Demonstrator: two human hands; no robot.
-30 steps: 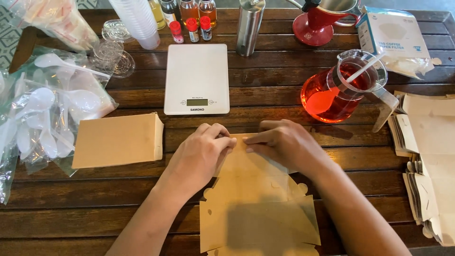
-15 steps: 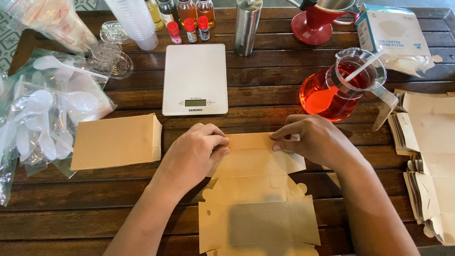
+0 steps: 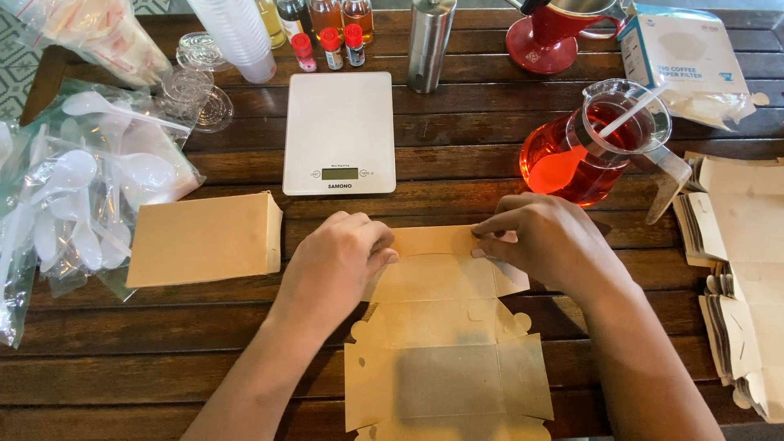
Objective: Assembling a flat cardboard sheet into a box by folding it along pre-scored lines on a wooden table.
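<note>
- Your left hand (image 3: 339, 265) rests curled on the far left part of the flat cardboard box blank (image 3: 445, 343), pinning it to the desk (image 3: 457, 122) so it cannot slide
- Your right hand (image 3: 551, 245) pinches the blank's far flap at its right end, fingers closed on the edge as if to fold it
- The blank lies unfolded just before you, between a folded brown box (image 3: 204, 239) on the left and a stack of blanks (image 3: 739, 269) on the right
- The white scale (image 3: 340, 131) and red jug (image 3: 584, 151) stand beyond, clear of your hands

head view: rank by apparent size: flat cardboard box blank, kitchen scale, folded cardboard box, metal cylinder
1. Flat cardboard box blank, largest, though it lies nearest the camera.
2. Kitchen scale and folded cardboard box: too close to rank.
3. Metal cylinder, smallest, farther back.
</note>
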